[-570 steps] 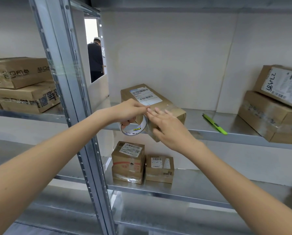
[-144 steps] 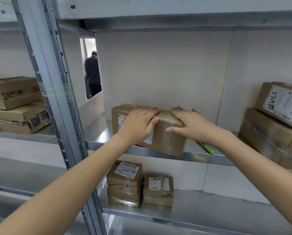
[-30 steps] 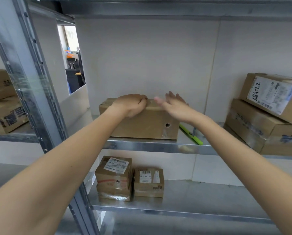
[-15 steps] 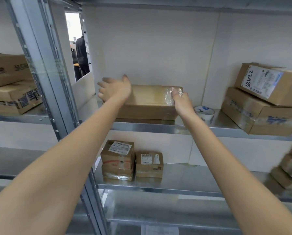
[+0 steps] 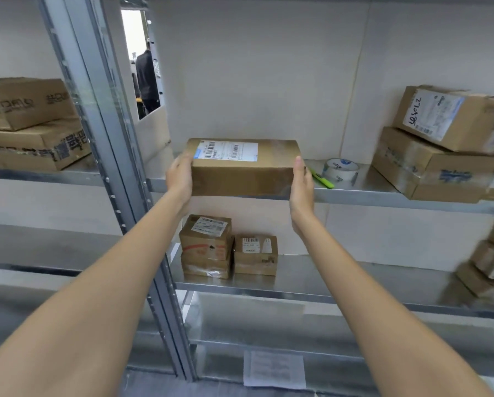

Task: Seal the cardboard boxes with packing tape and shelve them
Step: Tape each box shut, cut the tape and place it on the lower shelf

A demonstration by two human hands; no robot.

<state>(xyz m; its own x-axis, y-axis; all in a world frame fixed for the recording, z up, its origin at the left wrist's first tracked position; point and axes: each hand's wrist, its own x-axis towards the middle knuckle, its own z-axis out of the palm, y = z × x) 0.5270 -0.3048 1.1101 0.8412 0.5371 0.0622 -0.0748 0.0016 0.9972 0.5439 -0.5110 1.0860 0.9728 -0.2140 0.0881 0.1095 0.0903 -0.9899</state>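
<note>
A green utility knife (image 5: 321,178) lies on the metal shelf (image 5: 383,193), its near end at the shelf's front edge. A grey steel upright (image 5: 108,156) with a row of holes divides the racking on the left. Through a gap (image 5: 141,61) in the far wall, a person in dark clothing (image 5: 146,78) stands with their back turned. Low down, a white paper sheet (image 5: 274,368) with faint print, too blurred to read, is fixed to the front of the bottom shelf. The back wall (image 5: 268,75) is plain off-white panel.
</note>
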